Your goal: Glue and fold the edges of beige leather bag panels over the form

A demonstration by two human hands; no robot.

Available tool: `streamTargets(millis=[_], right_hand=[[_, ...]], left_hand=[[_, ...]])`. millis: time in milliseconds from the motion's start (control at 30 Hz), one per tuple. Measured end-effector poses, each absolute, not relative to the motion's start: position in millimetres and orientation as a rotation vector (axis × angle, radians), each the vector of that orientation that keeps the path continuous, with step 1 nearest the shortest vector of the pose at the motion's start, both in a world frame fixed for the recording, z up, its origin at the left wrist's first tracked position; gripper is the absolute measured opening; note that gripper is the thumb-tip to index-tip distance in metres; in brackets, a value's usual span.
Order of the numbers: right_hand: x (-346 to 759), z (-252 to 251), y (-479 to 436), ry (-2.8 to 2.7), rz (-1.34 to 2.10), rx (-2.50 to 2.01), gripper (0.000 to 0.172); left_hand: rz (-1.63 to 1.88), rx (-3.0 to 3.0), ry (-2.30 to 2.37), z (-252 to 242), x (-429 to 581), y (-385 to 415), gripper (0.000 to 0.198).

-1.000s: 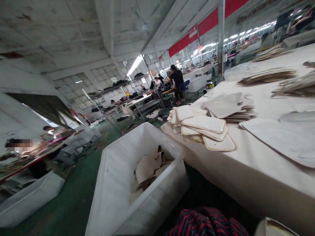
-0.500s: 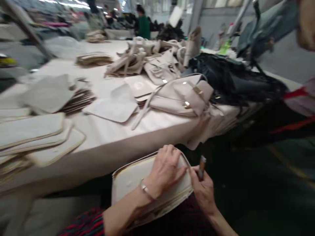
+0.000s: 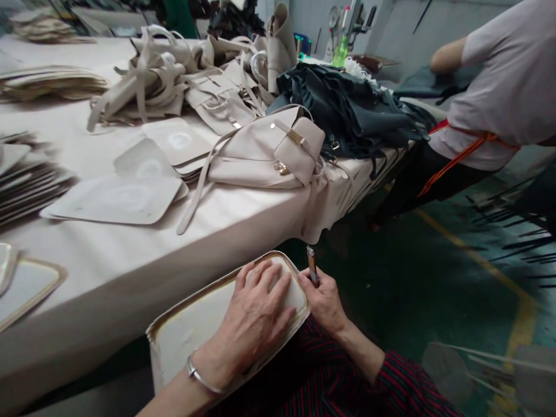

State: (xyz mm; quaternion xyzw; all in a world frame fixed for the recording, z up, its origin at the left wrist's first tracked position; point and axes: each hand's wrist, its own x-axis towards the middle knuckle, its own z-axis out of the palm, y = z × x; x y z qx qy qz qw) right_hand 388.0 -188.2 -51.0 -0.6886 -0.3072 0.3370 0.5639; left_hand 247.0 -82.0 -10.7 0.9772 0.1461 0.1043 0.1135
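Observation:
A cream bag panel (image 3: pixel 191 331) with a rounded corner and a brown-yellow edge lies tilted across my lap, just off the table's front side. My left hand (image 3: pixel 259 301) rests on its top face, fingers stretched out and slightly spread, a silver bangle at the wrist. At the panel's right edge, my right hand (image 3: pixel 325 298) is closed, its thumb against the rim. A slim brown tool with a greyish tip (image 3: pixel 311 265) sticks up out of that fist; its lower part is hidden, and I cannot make out its exact kind.
On the cloth-covered table (image 3: pixel 208 249) lie a cream leather bag (image 3: pixel 256 153), flat cream pieces (image 3: pixel 117 197), stacked panels (image 3: pixel 30 185) and dark leather (image 3: pixel 343 110). A person (image 3: pixel 499 98) with an orange-red tie stands at the right. A stool (image 3: pixel 447 370) is at lower right.
My view has swung right, so the table's things shift left in it. The co-worker's torso has come into view. Both hands keep their places on the panel and tool.

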Motion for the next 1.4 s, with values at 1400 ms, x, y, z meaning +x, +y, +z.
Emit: streamTargets(millis=[1400], right_hand=[[398, -30, -205, -1.686, 0.336, -1.729, 0.014]], left_hand=[[0.21, 2.862, 0.18, -21, 254, -79, 0.029]])
